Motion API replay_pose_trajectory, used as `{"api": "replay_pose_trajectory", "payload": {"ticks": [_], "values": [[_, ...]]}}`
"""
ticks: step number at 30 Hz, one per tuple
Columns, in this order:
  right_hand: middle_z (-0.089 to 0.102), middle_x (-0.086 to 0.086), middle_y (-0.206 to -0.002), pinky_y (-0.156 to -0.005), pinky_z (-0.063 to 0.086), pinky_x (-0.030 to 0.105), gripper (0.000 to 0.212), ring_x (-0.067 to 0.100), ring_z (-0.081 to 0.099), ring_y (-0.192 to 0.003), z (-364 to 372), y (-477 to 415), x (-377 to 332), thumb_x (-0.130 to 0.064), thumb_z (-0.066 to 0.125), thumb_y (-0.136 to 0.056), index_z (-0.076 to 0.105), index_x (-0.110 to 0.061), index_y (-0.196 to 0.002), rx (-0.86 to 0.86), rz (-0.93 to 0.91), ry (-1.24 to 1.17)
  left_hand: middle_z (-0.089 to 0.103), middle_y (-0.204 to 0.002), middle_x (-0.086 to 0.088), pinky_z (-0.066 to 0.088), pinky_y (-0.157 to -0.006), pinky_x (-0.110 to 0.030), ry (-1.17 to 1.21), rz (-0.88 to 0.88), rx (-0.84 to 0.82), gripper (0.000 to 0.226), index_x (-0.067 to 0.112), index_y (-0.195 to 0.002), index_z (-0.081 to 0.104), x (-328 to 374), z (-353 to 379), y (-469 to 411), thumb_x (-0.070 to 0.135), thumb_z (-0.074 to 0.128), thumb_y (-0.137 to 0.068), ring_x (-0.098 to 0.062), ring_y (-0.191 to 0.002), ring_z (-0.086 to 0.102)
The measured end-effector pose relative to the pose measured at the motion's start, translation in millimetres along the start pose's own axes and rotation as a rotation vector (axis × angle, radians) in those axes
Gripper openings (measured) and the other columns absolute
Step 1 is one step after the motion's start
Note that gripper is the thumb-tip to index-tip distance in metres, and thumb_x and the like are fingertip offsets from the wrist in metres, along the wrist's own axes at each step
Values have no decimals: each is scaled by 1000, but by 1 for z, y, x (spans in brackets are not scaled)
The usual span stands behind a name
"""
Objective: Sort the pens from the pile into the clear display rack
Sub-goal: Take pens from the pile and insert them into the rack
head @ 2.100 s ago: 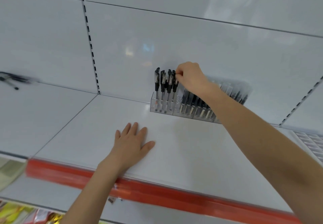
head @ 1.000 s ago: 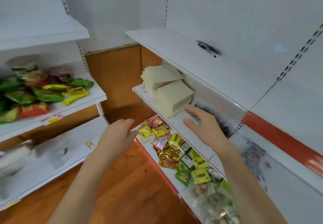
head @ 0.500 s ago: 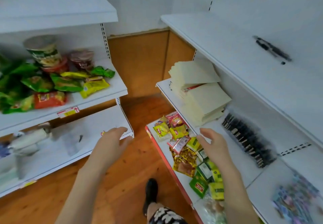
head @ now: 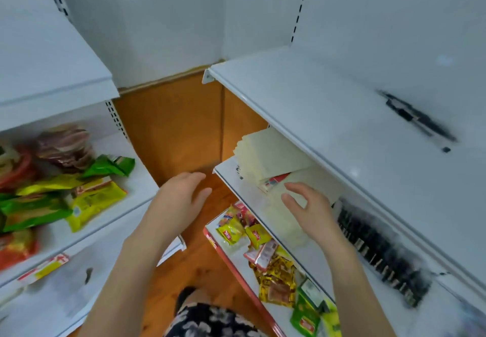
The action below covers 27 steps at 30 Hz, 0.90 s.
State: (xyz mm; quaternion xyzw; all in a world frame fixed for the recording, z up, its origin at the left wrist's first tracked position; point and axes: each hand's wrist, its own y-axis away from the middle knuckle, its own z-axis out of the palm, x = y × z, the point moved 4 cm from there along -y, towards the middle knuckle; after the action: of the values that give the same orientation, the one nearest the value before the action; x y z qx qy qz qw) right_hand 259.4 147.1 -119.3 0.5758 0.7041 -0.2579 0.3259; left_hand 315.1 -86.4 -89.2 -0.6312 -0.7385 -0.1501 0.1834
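Fingers [head: 193, 176] of the left hand [head: 178, 202] lie loose and spread, grasping nothing, over the gap between the two shelf units. On the right hand [head: 314, 209] the fingers [head: 295, 188] are slack too, empty, just beside the paper stack [head: 271, 152] on the middle right shelf. Pens [head: 418, 119] lie (blurred) in a small pile on the top shelf [head: 302, 94], far right, well apart from both hands. A dark row [head: 381, 255] right of the right hand is too smeared to name.

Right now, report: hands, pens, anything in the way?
Left hand open, empty. Right hand open, empty, over the middle white shelf. Blurred row of black pens lies just right of it, untouched. Cream paper stack sits beyond it.
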Motion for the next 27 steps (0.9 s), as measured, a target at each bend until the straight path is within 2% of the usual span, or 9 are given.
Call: {"api": "replay_pose_trajectory", "payload": {"ticks": [4, 6, 10, 12, 15, 18, 22, 24, 27], "values": [[52, -13, -105, -81, 26, 3, 26, 0, 45, -101, -4, -17, -8, -17, 56, -90, 61, -14, -115, 52, 33, 37, 60, -123, -8, 41, -94, -33, -37, 198, -17, 38, 12, -126, 55, 8, -10, -55, 29, 50, -92, -26, -113, 54], [52, -13, -108, -84, 27, 5, 28, 0, 45, -103, -5, -21, -9, -20, 56, -90, 60, -15, -117, 89, 84, 58, 62, -120, -9, 42, -91, -35, -56, 296, -52, 37, 11, -124, 57, 11, -12, -79, 29, 52, -92, -28, -110, 56], [55, -13, -114, -88, 28, 7, 29, -3, 46, -105, -6, -20, -20, -26, 57, -89, 60, -20, -117, 203, 193, 96, 70, -99, -12, 52, -75, -39, -88, 569, -127, 48, 6, -107, 66, 22, -27, -122, 43, 43, -86, -33, -87, 66], [54, -18, -110, -83, 28, 1, 27, -5, 46, -103, -11, -14, -32, -27, 57, -89, 61, -22, -115, 263, 232, 109, 71, -91, -12, 54, -68, -38, -81, 692, -134, 48, 4, -100, 68, 36, -38, -134, 39, 41, -83, -32, -79, 68], [53, -33, -100, -80, 29, -6, 20, -17, 49, -94, -21, 2, -51, -30, 59, -86, 61, -33, -106, 353, 271, 104, 72, -95, -13, 50, -72, -35, -14, 817, -142, 37, 3, -102, 68, 65, -50, -144, 31, 52, -84, -31, -84, 69], [60, -40, -91, -83, 37, -1, 14, -19, 53, -95, -37, 21, -73, -44, 56, -79, 58, -46, -93, 448, 299, 53, 70, -102, -15, 41, -82, -35, 49, 960, -137, 36, 2, -106, 67, 97, -47, -151, 25, 55, -82, -33, -93, 66], [65, -34, -89, -78, 42, 2, 13, -14, 59, -89, -75, 29, -91, -32, 60, -81, 61, -38, -93, 594, 283, 29, 65, -115, -16, 41, -91, -38, 102, 1064, -170, 45, 3, -117, 62, 144, -37, -163, 31, 46, -85, -34, -107, 60], [62, -30, -95, -81, 41, 2, 14, -16, 57, -90, -99, 26, -91, -27, 60, -84, 60, -33, -96, 630, 266, 91, 65, -115, -16, 43, -89, -38, 122, 1137, -151, 45, 3, -117, 61, 169, -34, -165, 31, 47, -86, -34, -105, 61], [59, -30, -96, -84, 43, 5, 14, -16, 57, -88, -139, 16, -82, -23, 61, -85, 61, -31, -96, 669, 242, 119, 57, -128, -11, 38, -95, -33, 136, 1181, -177, 43, 8, -129, 52, 205, -25, -168, 34, 47, -95, -28, -116, 52]]}}
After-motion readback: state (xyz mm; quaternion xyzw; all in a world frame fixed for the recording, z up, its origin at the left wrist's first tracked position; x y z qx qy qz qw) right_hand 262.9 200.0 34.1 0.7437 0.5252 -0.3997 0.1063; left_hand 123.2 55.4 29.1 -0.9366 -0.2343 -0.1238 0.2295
